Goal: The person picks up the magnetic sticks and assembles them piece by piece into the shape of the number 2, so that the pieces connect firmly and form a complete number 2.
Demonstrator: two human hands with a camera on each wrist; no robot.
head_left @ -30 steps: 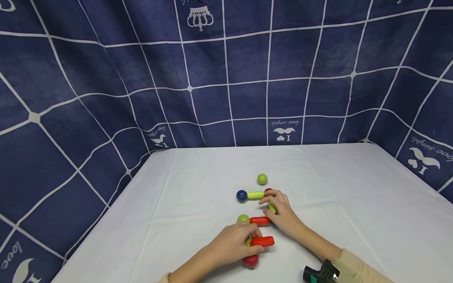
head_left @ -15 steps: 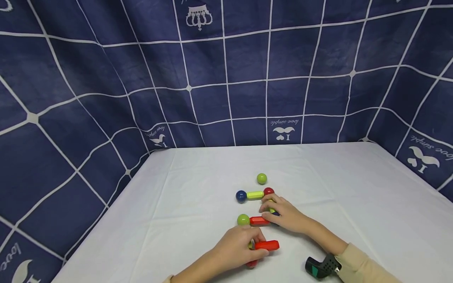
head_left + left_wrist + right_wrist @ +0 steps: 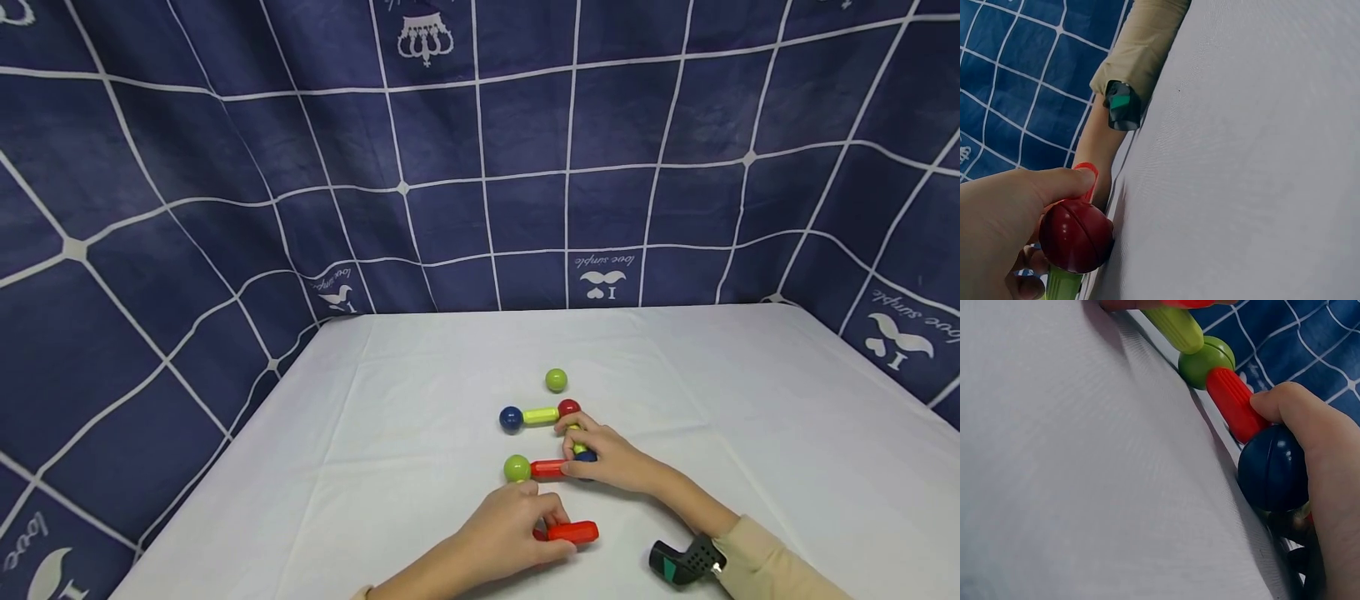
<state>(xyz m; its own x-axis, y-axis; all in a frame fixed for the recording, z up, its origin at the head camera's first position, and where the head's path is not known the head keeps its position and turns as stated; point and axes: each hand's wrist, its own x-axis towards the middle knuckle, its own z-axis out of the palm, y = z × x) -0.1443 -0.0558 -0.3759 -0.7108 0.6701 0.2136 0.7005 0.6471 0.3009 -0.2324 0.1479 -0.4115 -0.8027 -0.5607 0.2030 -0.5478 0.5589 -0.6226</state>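
Magnetic building rods and balls lie joined on the table. My left hand [image 3: 504,527] pinches a short red rod [image 3: 576,532] between thumb and fingers. That rod's near end meets a red ball [image 3: 1075,236], from which a yellow-green rod [image 3: 1063,285] leads to a light green ball [image 3: 517,467]. A second red rod [image 3: 1238,405] links the green ball to a dark blue ball [image 3: 1274,469]. My right hand [image 3: 611,458] holds the chain at this blue ball, thumb on the second red rod, fingers bent around another yellow-green rod [image 3: 577,438].
Beyond the right hand, another red ball [image 3: 569,407], a yellow-green rod [image 3: 541,416] and a blue ball [image 3: 512,418] continue the row. One loose green ball [image 3: 556,380] sits farther back. A dark blue checked curtain [image 3: 525,150] surrounds the white-covered table [image 3: 405,383].
My left hand has moved slightly toward me and right with the red rod, which now points past the red ball. My right hand has slid down from the red ball toward the blue ball.
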